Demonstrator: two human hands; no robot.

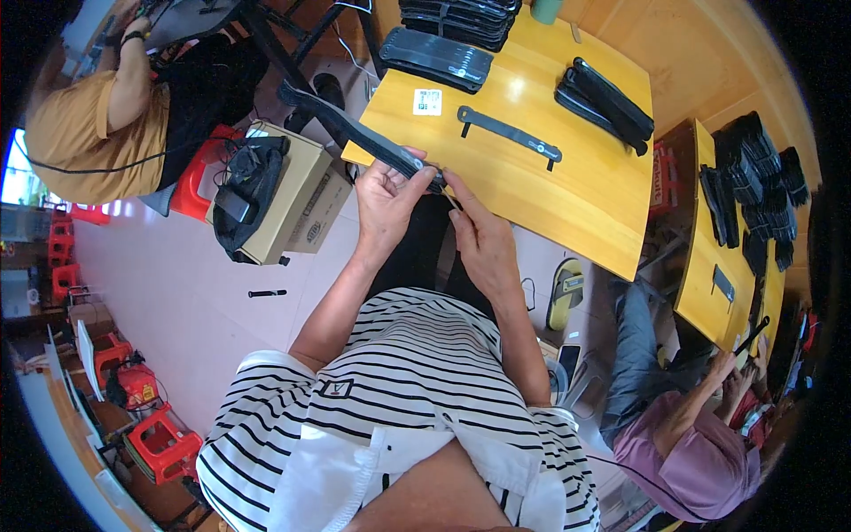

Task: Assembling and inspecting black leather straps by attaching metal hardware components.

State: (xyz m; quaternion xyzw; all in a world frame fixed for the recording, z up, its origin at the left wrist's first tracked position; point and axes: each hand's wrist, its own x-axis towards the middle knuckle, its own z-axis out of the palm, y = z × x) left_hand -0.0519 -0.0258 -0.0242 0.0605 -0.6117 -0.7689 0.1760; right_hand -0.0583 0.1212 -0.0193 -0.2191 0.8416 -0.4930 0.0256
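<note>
My left hand (387, 202) is closed round a long dark strap (335, 122), its thumb pressed on the near end by a small round pale mark. The strap's far end sticks out to the upper left, beyond the table edge. Close against that near end is my right hand (487, 244), fingers bent together in a pinch. Something slim shows between its finger and thumb, too small to name. On the yellow table (567, 217) ahead lies a similar flat dark strap (510, 135) with short black tabs.
Black strap stacks (436, 60) and a black bundle (605, 105) lie on the table, with a white label card (427, 102). A carton (306, 191) carrying a black bag stands left. Co-workers sit left, in an orange shirt (89, 133), and right, in a pink shirt (709, 452).
</note>
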